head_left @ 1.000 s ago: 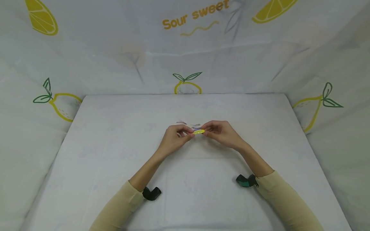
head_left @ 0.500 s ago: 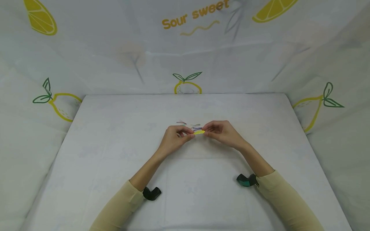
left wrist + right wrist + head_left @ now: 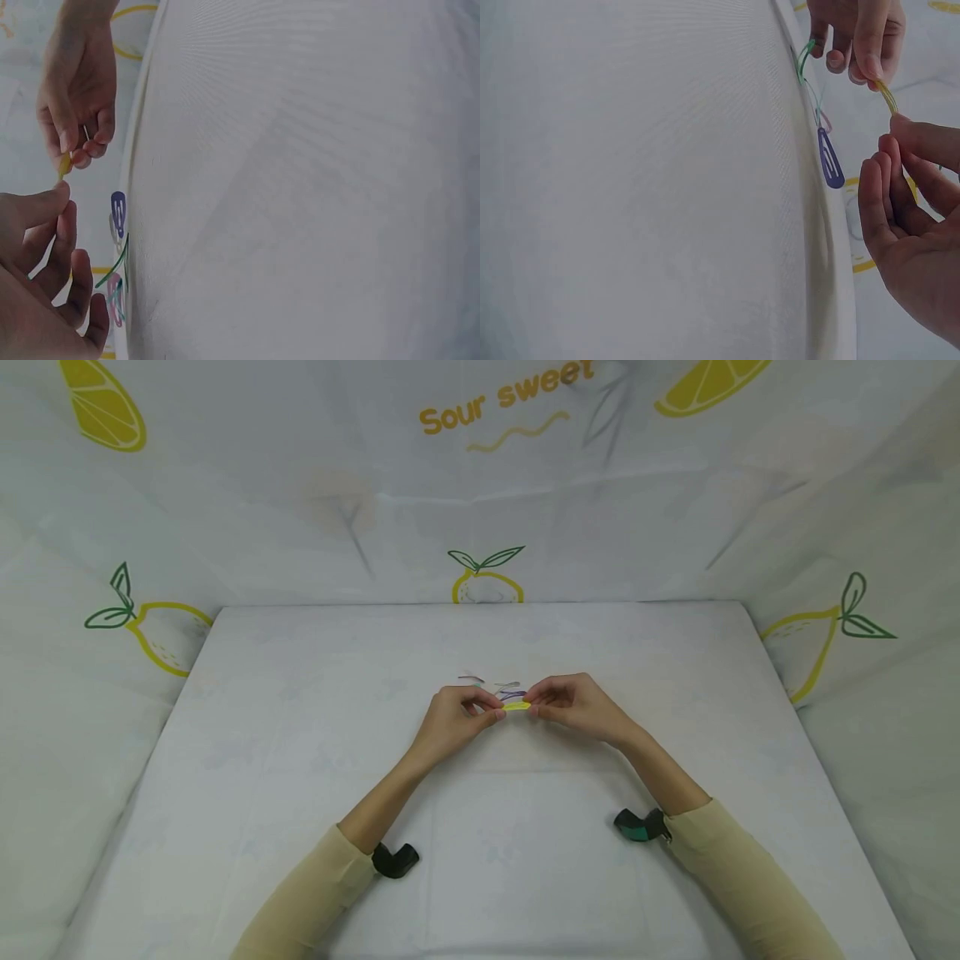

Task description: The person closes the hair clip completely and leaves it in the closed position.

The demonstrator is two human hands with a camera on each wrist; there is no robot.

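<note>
Both hands meet over the middle of the table, one at each end of a small yellow snap hair clip (image 3: 516,706). My left hand (image 3: 455,720) pinches its left end between thumb and index finger. At the other end, the thumb and fingertips of my right hand (image 3: 581,708) hold it. In the right wrist view the yellow strip looks slightly bowed between the two pinches. Just behind the hands lies a purple snap clip (image 3: 831,161), its slotted shape plain in both wrist views. The fingertips cover both ends of the yellow clip.
More clips lie on the white-covered table (image 3: 480,860) behind the hands: a green one (image 3: 805,61), a pink one (image 3: 114,300) and a grey one (image 3: 508,684). White cloth walls with lemon prints (image 3: 487,587) enclose the back and sides. Dark wrist cameras (image 3: 395,861) sit near the sleeves.
The yellow clip has tilted slightly and shows a narrower face in the head view. Both hands keep their pinch with only tiny shifts; the other clips have not moved.
</note>
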